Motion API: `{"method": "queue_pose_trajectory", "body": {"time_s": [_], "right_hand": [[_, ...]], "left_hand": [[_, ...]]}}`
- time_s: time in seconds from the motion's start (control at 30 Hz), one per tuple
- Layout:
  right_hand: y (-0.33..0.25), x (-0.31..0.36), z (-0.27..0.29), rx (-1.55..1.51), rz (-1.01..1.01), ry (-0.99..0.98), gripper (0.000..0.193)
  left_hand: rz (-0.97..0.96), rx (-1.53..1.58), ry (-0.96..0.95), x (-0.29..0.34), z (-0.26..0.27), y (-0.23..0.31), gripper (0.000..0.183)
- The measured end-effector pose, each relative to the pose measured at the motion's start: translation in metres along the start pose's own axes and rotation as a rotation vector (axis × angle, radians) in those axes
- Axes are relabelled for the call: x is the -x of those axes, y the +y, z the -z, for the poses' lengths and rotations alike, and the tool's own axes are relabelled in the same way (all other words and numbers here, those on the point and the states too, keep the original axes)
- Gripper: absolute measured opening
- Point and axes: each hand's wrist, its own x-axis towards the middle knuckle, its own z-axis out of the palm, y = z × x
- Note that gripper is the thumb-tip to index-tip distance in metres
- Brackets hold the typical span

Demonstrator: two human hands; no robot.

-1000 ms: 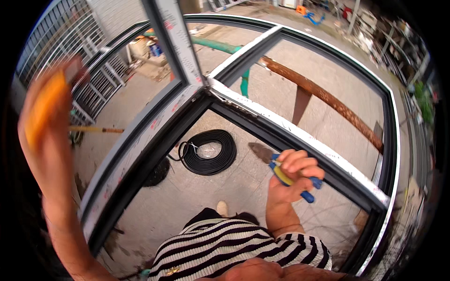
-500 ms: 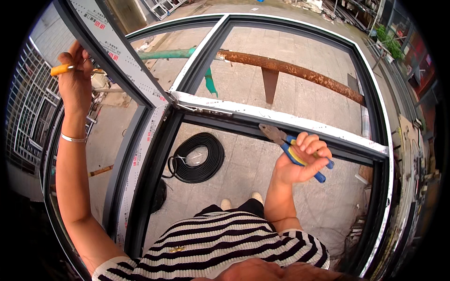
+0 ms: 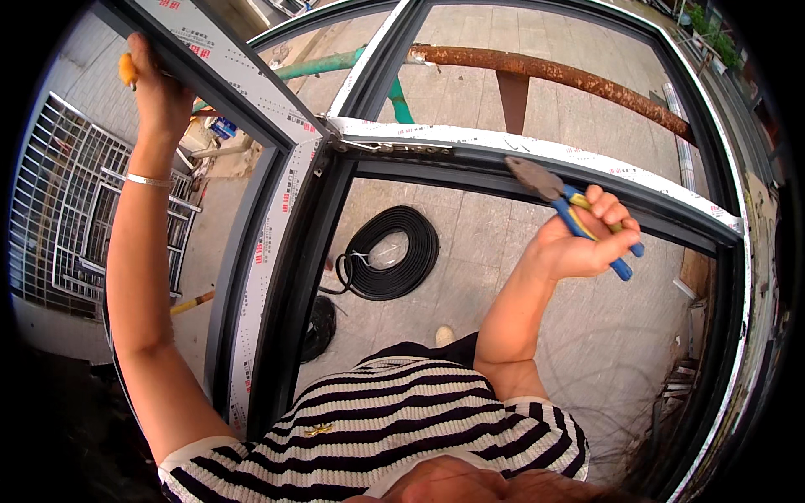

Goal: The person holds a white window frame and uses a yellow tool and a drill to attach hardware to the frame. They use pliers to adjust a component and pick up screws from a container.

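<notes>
My left hand [image 3: 161,105] is raised at the upper left, against the edge of a tilted dark grey window sash [image 3: 239,90] that has a printed white protective film. Its fingers are partly hidden behind the sash. The short orange handle [image 3: 127,70] of a tool sticks out by my thumb; the rest is hidden. Closed around blue-and-yellow-handled pliers [image 3: 539,179], my right hand [image 3: 579,243] is near the crossbar [image 3: 478,139] of a large window frame. The jaws point up and left, close to the crossbar. A metal hinge arm [image 3: 402,148] lies along the crossbar's left end.
Below the crossbar, a coil of black rubber strip [image 3: 423,260] lies on the paved ground, with a darker black bundle [image 3: 319,329] near it. Beyond the frame runs a rusty pipe [image 3: 579,77] joined to a green pipe [image 3: 323,65]. White metal grilles [image 3: 63,201] stand at left.
My left hand has come up against the sash edge with the orange-handled tool. My right hand still holds the pliers near the crossbar. The whole view has shifted.
</notes>
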Motion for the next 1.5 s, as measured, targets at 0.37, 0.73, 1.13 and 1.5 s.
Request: {"method": "queue_pose_trajectory", "body": {"time_s": [0.37,0.73,1.13,1.5], "right_hand": [[0.002,-0.006,0.000,-0.020,-0.079,0.044,0.031],[0.003,0.020,-0.013,0.129,0.117,-0.126,0.024],[0.021,0.034,-0.029,-0.047,-0.108,-0.084,0.017],[0.014,0.020,-0.023,-0.076,-0.148,-0.123,0.024]], "left_hand": [[-0.105,0.132,-0.116,-0.011,-0.001,-0.006,0.055],[-0.093,0.119,-0.086,-0.014,-0.012,-0.012,0.054],[-0.085,0.043,0.008,0.001,-0.018,-0.007,0.071],[-0.172,-0.076,-0.148,0.002,0.002,-0.001,0.070]]}}
